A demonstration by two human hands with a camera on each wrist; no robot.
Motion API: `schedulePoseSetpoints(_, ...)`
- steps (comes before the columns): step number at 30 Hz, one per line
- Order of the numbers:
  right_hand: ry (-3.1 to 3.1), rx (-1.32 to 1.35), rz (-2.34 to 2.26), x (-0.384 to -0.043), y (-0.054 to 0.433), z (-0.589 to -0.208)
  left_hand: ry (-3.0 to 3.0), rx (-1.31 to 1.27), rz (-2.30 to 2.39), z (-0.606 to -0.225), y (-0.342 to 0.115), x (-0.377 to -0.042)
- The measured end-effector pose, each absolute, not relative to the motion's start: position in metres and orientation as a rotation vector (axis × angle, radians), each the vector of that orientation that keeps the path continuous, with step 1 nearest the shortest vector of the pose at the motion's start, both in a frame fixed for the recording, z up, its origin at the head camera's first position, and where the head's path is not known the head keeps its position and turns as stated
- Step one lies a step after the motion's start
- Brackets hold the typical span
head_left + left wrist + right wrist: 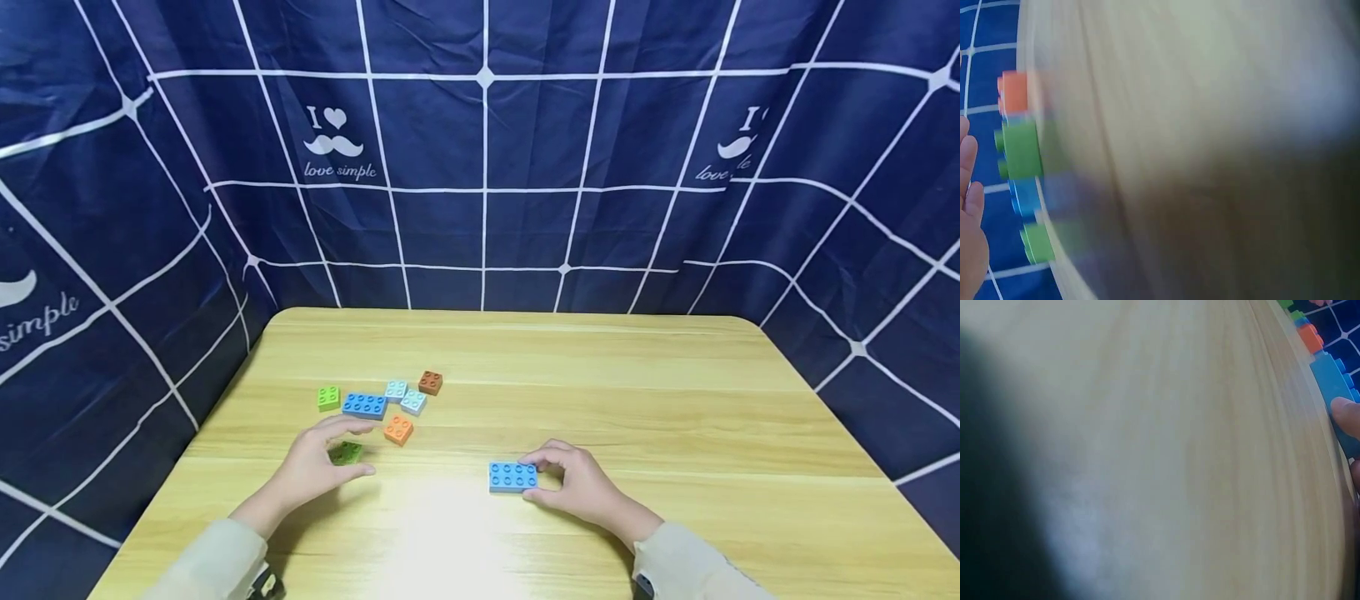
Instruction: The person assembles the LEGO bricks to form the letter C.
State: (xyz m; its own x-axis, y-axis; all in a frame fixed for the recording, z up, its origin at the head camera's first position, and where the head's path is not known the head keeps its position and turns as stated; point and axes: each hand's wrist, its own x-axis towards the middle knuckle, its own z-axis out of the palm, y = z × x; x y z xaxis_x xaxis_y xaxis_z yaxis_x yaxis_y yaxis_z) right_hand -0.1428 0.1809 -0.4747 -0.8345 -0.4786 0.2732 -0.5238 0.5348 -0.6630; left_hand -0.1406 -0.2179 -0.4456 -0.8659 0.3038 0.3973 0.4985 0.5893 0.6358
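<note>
My right hand pinches the right end of a blue eight-stud brick, thumb at the near side and fingers at the far side. In the right wrist view the thumb lies along that brick. On the left, my left hand spreads thumb and fingers apart around a dark green four-stud brick, which sits in the gap near the palm. The left wrist view shows the fingers beside the green brick, with a space between.
Beyond my left hand lie a lime green brick, a second blue long brick, two pale blue bricks, a brown brick and an orange brick. A dark blue grid curtain surrounds the wooden table.
</note>
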Motion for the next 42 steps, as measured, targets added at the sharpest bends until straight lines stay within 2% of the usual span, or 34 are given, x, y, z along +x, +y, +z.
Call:
schedulePoseSetpoints(9, -2.69, 0.873, 1.187, -0.142, 0.181, -0.476, -2.654, -0.594, -1.208, -0.451, -0.246, -0.144)
schedulePoseSetpoints(18, -2.717, 0.853, 1.219, -0.141, 0.182, -0.474, -2.756, -0.571, -1.231, -0.454, -0.252, -0.145)
schedulePoseSetpoints(31, -2.716, 0.877, 1.209, -0.142, 0.182, -0.472, -2.808, -0.612, -1.187, -0.452, -0.241, -0.147)
schedulePoseSetpoints(42, -2.716, 0.883, 1.211, -0.143, 0.182, -0.471, -2.751, -0.724, -1.305, -0.441, -0.204, -0.147)
